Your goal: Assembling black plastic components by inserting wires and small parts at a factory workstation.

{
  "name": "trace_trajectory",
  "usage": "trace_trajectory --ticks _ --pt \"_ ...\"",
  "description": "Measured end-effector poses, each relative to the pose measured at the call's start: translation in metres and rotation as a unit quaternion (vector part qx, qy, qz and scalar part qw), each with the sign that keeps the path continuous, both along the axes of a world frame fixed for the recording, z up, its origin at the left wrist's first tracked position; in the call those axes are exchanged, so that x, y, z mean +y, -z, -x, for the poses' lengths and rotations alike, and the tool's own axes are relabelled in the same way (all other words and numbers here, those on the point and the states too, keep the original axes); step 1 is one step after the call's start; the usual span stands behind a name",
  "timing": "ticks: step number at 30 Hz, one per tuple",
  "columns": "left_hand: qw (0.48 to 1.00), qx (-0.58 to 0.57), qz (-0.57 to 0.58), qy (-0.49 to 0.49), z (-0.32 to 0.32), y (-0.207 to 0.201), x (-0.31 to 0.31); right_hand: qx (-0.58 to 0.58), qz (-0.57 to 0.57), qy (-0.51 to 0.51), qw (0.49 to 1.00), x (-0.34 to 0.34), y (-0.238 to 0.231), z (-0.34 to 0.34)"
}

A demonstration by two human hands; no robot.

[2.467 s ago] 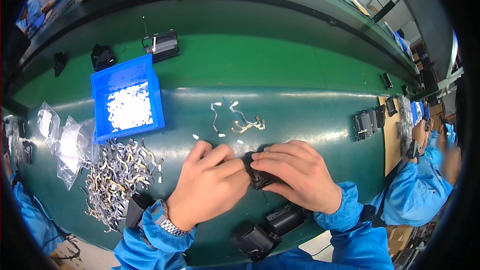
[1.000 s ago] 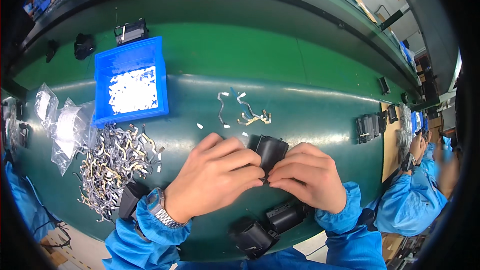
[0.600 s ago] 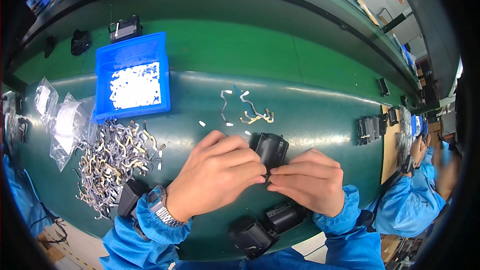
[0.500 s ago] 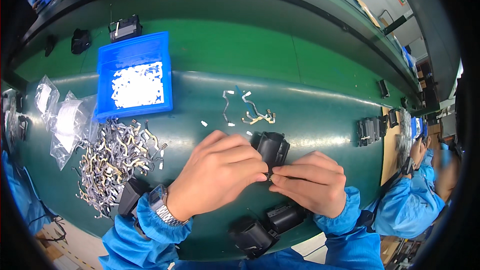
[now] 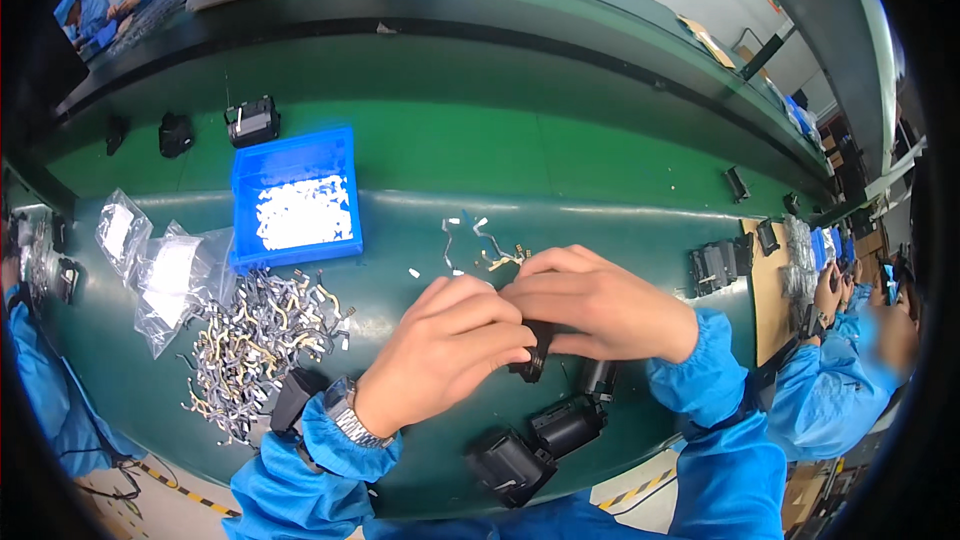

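Note:
My left hand [image 5: 450, 352], with a metal-band watch [image 5: 345, 412] on its wrist, is closed on the left side of a black plastic housing [image 5: 536, 352]. From the right, my right hand [image 5: 605, 305] reaches over the top of the same housing, fingers curled round it. The fingers hide most of the piece. Beyond the hands lie a thin grey cable [image 5: 447, 242] and a branched cable [image 5: 490, 240] with small connectors. Nearer to me rest more black housings, one at the front [image 5: 508, 465] and another beside it [image 5: 568, 426].
At left stand a blue bin [image 5: 242, 230] of small white parts, a heap of cables [image 5: 262, 345] and clear plastic bags [image 5: 172, 275]. A black block [image 5: 296, 395] sits by my left sleeve. Black parts [image 5: 715, 268] line the right side, where a blue-sleeved person [image 5: 835, 380] works.
My right hand has moved up and left over the housing, which has turned in my hands. The view has shifted, so the bench sits lower and more of the far shelf shows.

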State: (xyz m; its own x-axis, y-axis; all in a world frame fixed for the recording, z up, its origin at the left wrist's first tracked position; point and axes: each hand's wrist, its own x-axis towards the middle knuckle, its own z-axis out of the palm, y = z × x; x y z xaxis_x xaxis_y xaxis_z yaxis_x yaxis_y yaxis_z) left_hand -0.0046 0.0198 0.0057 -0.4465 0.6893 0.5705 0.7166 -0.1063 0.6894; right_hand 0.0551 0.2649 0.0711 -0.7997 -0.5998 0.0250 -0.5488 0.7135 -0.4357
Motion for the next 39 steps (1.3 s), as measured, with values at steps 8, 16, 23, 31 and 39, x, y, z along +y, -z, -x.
trace_trajectory --ticks 8,16,23,31,39 --pt "0.978 0.016 -0.068 -0.198 -0.005 -0.002 -0.001 0.079 0.154 0.386 0.906 0.092 0.071 0.096" --pt "0.984 0.006 -0.014 -0.179 -0.009 0.002 0.004 0.102 0.127 0.488 0.858 0.106 0.113 0.11" --pt "0.995 0.005 0.012 -0.094 0.001 -0.005 -0.001 0.203 0.223 0.374 0.877 0.085 0.056 0.049" --pt "0.988 0.022 0.117 0.101 -0.024 0.001 0.01 -0.099 0.33 0.151 0.927 0.086 0.045 -0.05" --pt "0.987 0.003 0.139 0.079 -0.02 0.008 0.014 -0.15 0.225 0.05 0.961 0.083 0.041 -0.065"
